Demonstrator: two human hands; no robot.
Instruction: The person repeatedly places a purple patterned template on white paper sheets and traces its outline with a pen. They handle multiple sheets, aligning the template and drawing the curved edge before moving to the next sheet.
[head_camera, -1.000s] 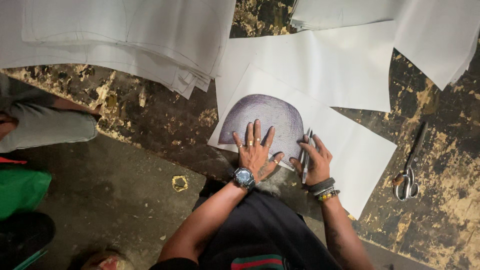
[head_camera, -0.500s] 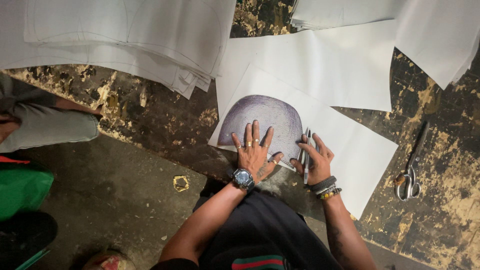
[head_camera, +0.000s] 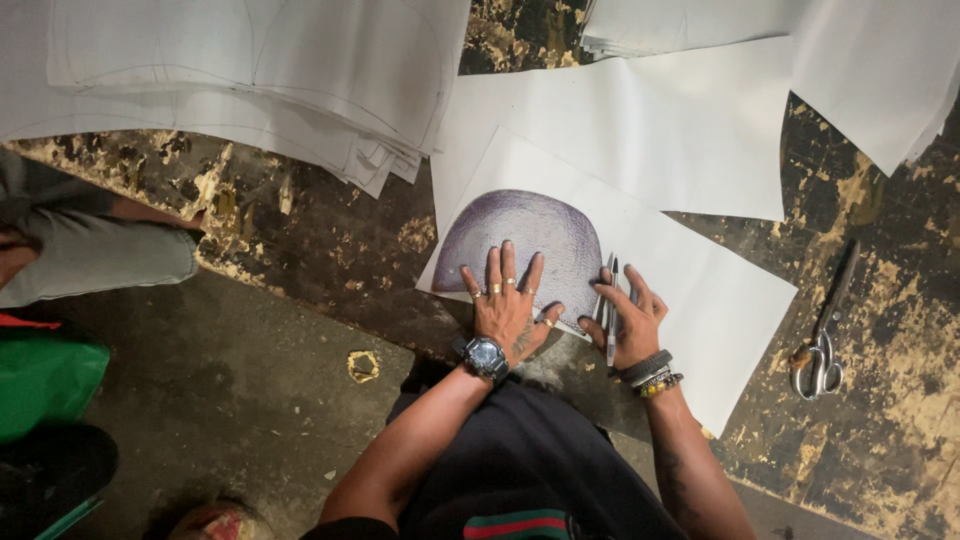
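My left hand lies flat with fingers spread on a dome-shaped purple-grey pattern piece. The piece rests on a white sheet of paper on a worn, paint-flecked table. My right hand holds a pen with its tip at the right edge of the dome piece. I wear a watch on the left wrist and bracelets on the right.
Scissors lie at the right on the table. Stacks of white paper with drawn curves fill the upper left; more sheets lie at the upper right. Another person's leg and a green object are at the left.
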